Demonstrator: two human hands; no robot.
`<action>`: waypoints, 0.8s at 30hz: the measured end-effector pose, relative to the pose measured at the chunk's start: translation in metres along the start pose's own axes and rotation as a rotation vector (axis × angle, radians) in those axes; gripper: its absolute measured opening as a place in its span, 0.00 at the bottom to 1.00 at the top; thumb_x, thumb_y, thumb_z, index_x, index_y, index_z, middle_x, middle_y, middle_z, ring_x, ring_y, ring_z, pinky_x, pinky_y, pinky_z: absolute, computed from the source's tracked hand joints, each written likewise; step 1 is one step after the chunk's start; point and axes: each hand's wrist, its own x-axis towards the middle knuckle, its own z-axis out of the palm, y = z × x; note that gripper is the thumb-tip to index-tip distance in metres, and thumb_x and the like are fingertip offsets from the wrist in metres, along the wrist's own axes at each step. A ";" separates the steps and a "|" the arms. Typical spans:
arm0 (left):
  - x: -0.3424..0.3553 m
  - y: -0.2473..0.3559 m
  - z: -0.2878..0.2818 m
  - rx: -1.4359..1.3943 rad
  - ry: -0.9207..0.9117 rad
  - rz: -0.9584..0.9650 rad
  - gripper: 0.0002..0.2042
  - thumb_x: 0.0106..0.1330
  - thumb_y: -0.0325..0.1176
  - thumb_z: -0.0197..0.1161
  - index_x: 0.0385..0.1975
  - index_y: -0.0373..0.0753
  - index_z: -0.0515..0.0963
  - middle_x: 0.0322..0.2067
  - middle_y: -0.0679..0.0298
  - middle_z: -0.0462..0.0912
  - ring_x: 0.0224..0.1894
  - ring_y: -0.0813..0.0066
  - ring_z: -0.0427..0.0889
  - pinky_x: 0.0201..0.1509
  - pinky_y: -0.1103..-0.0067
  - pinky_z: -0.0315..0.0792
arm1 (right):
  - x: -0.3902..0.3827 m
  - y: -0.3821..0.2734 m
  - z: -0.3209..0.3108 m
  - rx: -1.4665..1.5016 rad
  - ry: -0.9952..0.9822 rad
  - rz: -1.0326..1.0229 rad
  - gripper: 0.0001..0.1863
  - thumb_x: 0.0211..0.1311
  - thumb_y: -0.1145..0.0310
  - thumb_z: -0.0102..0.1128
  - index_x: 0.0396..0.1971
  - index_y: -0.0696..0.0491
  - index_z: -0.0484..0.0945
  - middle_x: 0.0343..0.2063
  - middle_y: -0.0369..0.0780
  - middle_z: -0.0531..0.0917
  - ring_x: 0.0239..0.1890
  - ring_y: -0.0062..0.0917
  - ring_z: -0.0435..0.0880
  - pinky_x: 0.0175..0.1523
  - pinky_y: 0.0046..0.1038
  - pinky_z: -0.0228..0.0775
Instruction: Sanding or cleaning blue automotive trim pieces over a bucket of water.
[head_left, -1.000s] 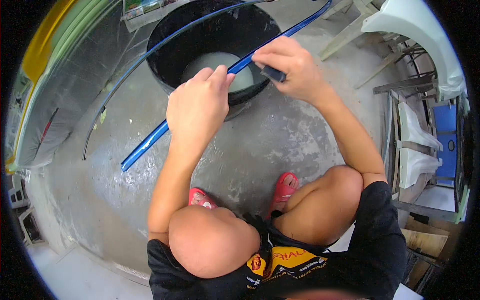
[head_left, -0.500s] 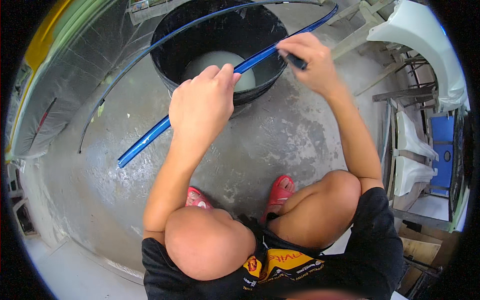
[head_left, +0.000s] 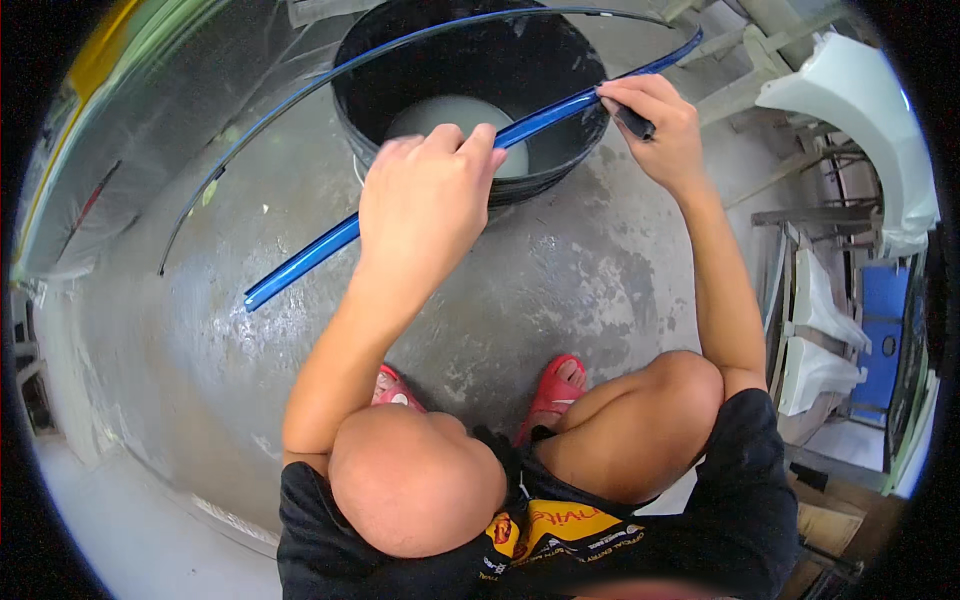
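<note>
A long glossy blue trim strip (head_left: 300,276) slants across the view, from the middle left up to the far right. My left hand (head_left: 428,195) is closed around its middle, knuckles up. Farther along, my right hand (head_left: 668,128) pinches the strip's edge with thumb and fingertips. That hand also holds a small dark, flat piece (head_left: 636,122) against the strip; I cannot tell its exact kind. Beyond the far end, a thin dark curved strip (head_left: 265,118) loops back to the left; it looks joined to the blue one.
A large black bucket (head_left: 362,118) with cloudy liquid (head_left: 440,112) stands beneath the strip. At right are a white curved car panel (head_left: 850,105) on a stand, smaller white panels (head_left: 825,300) and a blue board (head_left: 884,290). Plastic sheeting (head_left: 170,120) covers something at left. The concrete floor (head_left: 560,290) looks wet.
The view has shifted, so the bucket and panels sit farther right. Both hands and the blue strip have moved slightly right in the picture, and the strip's near end is a little higher.
</note>
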 end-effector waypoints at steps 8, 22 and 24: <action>-0.055 -0.033 -0.076 -0.036 -0.043 -0.192 0.10 0.70 0.34 0.75 0.47 0.40 0.92 0.39 0.58 0.86 0.40 0.57 0.85 0.45 0.67 0.78 | -0.002 0.006 0.000 -0.016 -0.041 -0.054 0.16 0.58 0.79 0.75 0.48 0.52 0.92 0.46 0.40 0.92 0.50 0.39 0.89 0.57 0.38 0.82; -0.059 -0.036 -0.061 -0.106 -0.046 -0.108 0.11 0.71 0.34 0.75 0.51 0.41 0.91 0.31 0.58 0.81 0.28 0.55 0.82 0.33 0.64 0.75 | 0.015 -0.056 0.004 0.066 -0.111 -0.164 0.19 0.48 0.82 0.76 0.44 0.54 0.92 0.44 0.42 0.92 0.48 0.40 0.90 0.56 0.38 0.82; -0.058 -0.037 -0.061 -0.124 -0.042 -0.110 0.11 0.71 0.35 0.75 0.51 0.42 0.91 0.31 0.58 0.81 0.28 0.55 0.82 0.33 0.64 0.75 | 0.015 -0.058 0.006 0.092 -0.242 -0.272 0.18 0.49 0.82 0.76 0.43 0.54 0.92 0.44 0.42 0.92 0.48 0.40 0.90 0.56 0.38 0.83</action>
